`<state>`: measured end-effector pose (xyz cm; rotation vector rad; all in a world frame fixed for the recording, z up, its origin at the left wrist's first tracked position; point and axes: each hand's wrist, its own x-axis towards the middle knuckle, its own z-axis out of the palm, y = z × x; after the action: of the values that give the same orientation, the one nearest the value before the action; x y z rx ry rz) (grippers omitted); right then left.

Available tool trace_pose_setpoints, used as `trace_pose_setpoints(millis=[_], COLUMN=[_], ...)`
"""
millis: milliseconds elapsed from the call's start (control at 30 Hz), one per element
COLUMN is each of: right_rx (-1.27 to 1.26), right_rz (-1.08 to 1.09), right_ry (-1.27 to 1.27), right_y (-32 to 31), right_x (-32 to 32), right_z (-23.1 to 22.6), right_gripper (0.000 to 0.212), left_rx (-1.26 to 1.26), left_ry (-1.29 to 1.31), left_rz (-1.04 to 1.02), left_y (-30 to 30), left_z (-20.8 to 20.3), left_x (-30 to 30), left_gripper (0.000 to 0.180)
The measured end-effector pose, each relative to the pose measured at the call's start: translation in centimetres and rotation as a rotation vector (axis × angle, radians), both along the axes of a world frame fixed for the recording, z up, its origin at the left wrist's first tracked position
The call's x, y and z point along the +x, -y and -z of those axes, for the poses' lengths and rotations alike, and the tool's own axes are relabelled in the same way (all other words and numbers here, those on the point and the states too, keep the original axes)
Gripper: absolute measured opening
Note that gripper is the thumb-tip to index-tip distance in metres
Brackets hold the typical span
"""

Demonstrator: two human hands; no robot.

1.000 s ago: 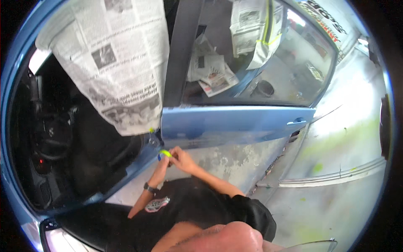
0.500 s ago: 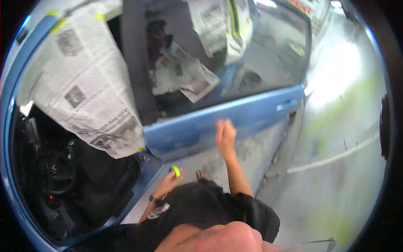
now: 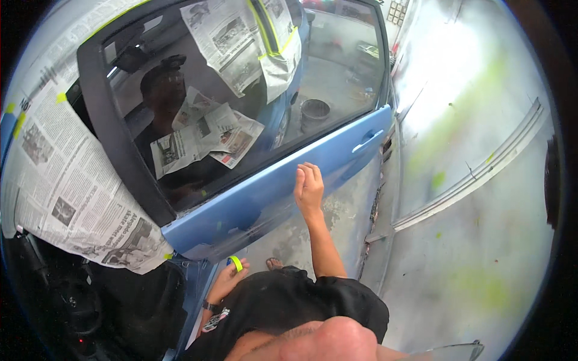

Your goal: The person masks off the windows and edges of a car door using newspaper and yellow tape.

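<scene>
My left hand (image 3: 224,283), wearing a dark wristwatch (image 3: 209,306), is low beside the car's door opening. Its fingers are closed on a roll of yellow-green masking tape (image 3: 238,263). In front of me, my right hand (image 3: 309,188) is raised at the blue car door (image 3: 265,201), just below the window. Its fingers are loosely bent and slightly apart, with nothing visible in them. I cannot tell whether they touch the panel. Newspaper sheets (image 3: 84,198), fixed with yellow-green tape, cover the area left of the door.
The door stands ajar; its dark window (image 3: 198,120) reflects newspaper. Behind the glass is a dark bucket (image 3: 314,111). A steering wheel (image 3: 75,307) shows inside the car at left. On the right, a pale wall (image 3: 475,150) has yellow-green overspray and a ledge.
My view has shifted, so the door now appears farther left and sharper. My right hand stays near the door panel, its fingers looking looser. The tape roll remains in my left hand.
</scene>
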<state>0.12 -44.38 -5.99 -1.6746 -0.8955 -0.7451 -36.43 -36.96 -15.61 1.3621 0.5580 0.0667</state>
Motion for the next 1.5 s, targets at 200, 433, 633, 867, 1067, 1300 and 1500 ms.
trace_pose_setpoints(millis=[200,433,633,867,1067,1300,1500], right_rx=[-0.022,-0.087,-0.050,0.081,0.092,0.126,0.100], right_rz=[-0.055,-0.024,0.033,0.013,-0.026,-0.100,-0.127], right_ry=[0.043,0.081,0.094,0.172,0.154,0.191,0.112], right_y=[-1.9,-4.1,-5.2,-7.2,-7.8,-10.1,-10.3], right_x=[1.2,2.4,3.8,4.7,6.2,6.1,7.2], right_z=[-1.3,-0.5,0.8,2.3,2.4,1.7,2.6], right_gripper=[0.019,0.022,0.015,0.005,0.005,0.006,0.008], left_rx=[0.009,0.048,0.066,0.041,0.048,0.176,0.238], left_ry=[-0.003,0.012,-0.014,-0.030,-0.029,-0.042,0.000], left_rz=[-0.001,-0.017,0.003,-0.058,0.033,0.085,0.118], left_y=[-0.5,-1.9,-2.8,-3.1,-3.1,-2.2,-0.9], left_z=[0.0,0.2,0.2,0.9,0.4,0.7,0.2], left_x=[1.9,2.9,3.3,3.5,5.5,5.7,6.3], left_gripper=[0.052,0.053,0.052,0.054,0.059,0.061,0.066])
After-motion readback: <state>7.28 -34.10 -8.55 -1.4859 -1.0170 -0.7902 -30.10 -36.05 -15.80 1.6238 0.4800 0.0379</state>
